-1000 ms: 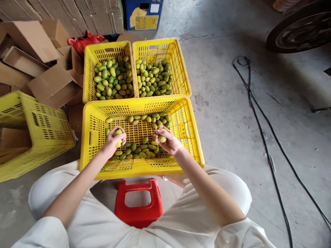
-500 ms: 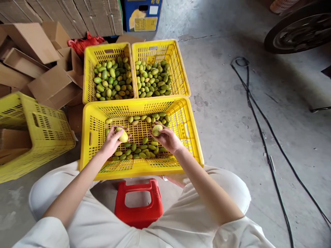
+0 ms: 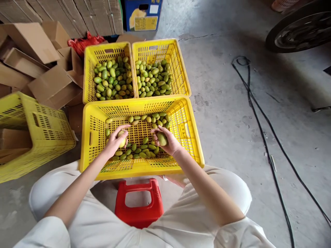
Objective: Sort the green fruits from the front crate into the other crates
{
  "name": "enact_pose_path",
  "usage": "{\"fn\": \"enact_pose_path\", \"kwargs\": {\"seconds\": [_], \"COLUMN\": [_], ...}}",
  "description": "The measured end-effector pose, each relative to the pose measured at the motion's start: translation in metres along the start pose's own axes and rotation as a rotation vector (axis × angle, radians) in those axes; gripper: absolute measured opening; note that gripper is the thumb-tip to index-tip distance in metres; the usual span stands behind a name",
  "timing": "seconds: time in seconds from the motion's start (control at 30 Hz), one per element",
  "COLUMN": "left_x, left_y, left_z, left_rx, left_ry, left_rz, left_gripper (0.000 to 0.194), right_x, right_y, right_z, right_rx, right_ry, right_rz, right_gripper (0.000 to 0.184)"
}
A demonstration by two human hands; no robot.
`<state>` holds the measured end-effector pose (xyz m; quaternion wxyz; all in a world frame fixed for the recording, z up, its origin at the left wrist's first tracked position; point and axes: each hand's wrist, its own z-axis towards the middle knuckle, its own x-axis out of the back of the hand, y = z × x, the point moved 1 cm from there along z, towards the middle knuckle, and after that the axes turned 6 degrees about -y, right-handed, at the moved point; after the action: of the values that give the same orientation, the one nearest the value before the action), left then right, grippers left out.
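Over the near yellow crate (image 3: 134,170), my left hand (image 3: 113,140) grips a yellow-green fruit, mango-like in shape (image 3: 121,139), between thumb and fingers. To its right my right hand (image 3: 169,142) is closed around a greener mango-like fruit (image 3: 162,138). The two hands are apart, palms turned towards each other. Below and around them, several small green fruits (image 3: 142,155) lie along the near side of the crate floor. A second cluster of fruits (image 3: 160,119) lies by its far right corner. The floor between the clusters is bare slotted plastic.
Two more yellow crates (image 3: 86,75) (image 3: 181,72) full of fruits adjoin the far side. Left stand a yellow crate (image 3: 51,127) and loose cardboard boxes (image 3: 49,86). A red stool (image 3: 139,215) is between my legs. Right are a black cable (image 3: 261,134) and a wheel (image 3: 300,31).
Both hands have turned the fruits they hold. The right hand's fruit now shows a darker green side, and that hand sits slightly lower. The left fingers reach further over their fruit.
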<state>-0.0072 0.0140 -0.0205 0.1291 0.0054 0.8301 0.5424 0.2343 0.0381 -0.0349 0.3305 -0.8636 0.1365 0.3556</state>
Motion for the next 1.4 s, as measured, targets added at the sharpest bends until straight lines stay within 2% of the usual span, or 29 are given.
{"fn": "enact_pose_path", "kwargs": {"seconds": [0.07, 0.17, 0.27, 0.37, 0.43, 0.53, 0.6, 0.67, 0.73, 0.8, 0.87, 0.93, 1.0, 1.1, 1.27, 1.33, 1.4], "left_x": [-0.001, 0.0, 0.001, 0.001, 0.0, 0.0, -0.001, -0.001, -0.001, 0.001, 0.003, 0.004, 0.004, 0.003, -0.002, -0.001, 0.001], "left_y": [0.002, 0.006, 0.009, 0.011, 0.011, 0.01, 0.01, 0.01, 0.011, 0.012, 0.014, 0.014, 0.013, 0.007, -0.001, -0.001, 0.0], "left_z": [0.0, 0.001, 0.001, 0.0, -0.001, -0.003, -0.003, -0.003, -0.002, 0.0, 0.001, 0.002, 0.001, -0.001, -0.002, 0.0, 0.002], "left_rx": [0.041, 0.124, 0.135, 0.096, 0.069, 0.005, -0.026, 0.001, 0.094, 0.179, 0.209, 0.201, 0.201, 0.199, 0.131, 0.149, 0.21], "left_ry": [0.023, 0.073, 0.078, 0.023, 0.008, 0.059, 0.098, 0.106, 0.109, 0.133, 0.138, 0.098, 0.055, 0.055, 0.071, 0.065, 0.073], "left_rz": [-0.123, -0.344, -0.43, -0.419, -0.34, -0.125, -0.04, -0.094, -0.269, -0.439, -0.511, -0.499, -0.447, -0.324, -0.097, -0.177, -0.322], "left_gripper": [0.036, 0.028, 0.022, 0.026, 0.028, 0.035, 0.045, 0.049, 0.042, 0.025, 0.013, 0.018, 0.031, 0.045, 0.051, 0.041, 0.023], "right_x": [-0.001, -0.002, -0.001, 0.0, -0.001, -0.005, -0.008, -0.01, -0.01, -0.007, -0.003, 0.001, 0.005, 0.007, 0.004, 0.003, 0.004], "right_y": [-0.004, -0.008, -0.008, -0.004, -0.002, 0.002, 0.002, 0.0, -0.003, -0.006, -0.007, -0.006, -0.004, 0.002, 0.009, 0.008, 0.005], "right_z": [-0.001, -0.001, -0.002, -0.002, -0.002, -0.002, -0.002, -0.002, -0.003, -0.003, -0.002, -0.001, 0.001, 0.004, 0.004, 0.005, 0.006], "right_rx": [0.06, 0.121, 0.123, 0.077, 0.035, -0.008, 0.01, 0.056, 0.091, 0.101, 0.097, 0.075, 0.037, 0.012, 0.077, 0.15, 0.204], "right_ry": [-0.004, -0.022, -0.019, -0.027, -0.049, -0.069, -0.065, -0.059, -0.057, -0.037, 0.011, 0.067, 0.097, 0.088, 0.14, 0.174, 0.186], "right_rz": [0.068, 0.09, 0.085, 0.028, -0.084, -0.257, -0.272, -0.181, -0.052, 0.044, 0.112, 0.181, 0.225, 0.161, -0.035, -0.07, -0.061], "right_gripper": [0.021, 0.035, 0.034, 0.026, 0.029, 0.043, 0.044, 0.033, 0.022, 0.027, 0.028, 0.023, 0.018, 0.021, 0.035, 0.031, 0.023]}}
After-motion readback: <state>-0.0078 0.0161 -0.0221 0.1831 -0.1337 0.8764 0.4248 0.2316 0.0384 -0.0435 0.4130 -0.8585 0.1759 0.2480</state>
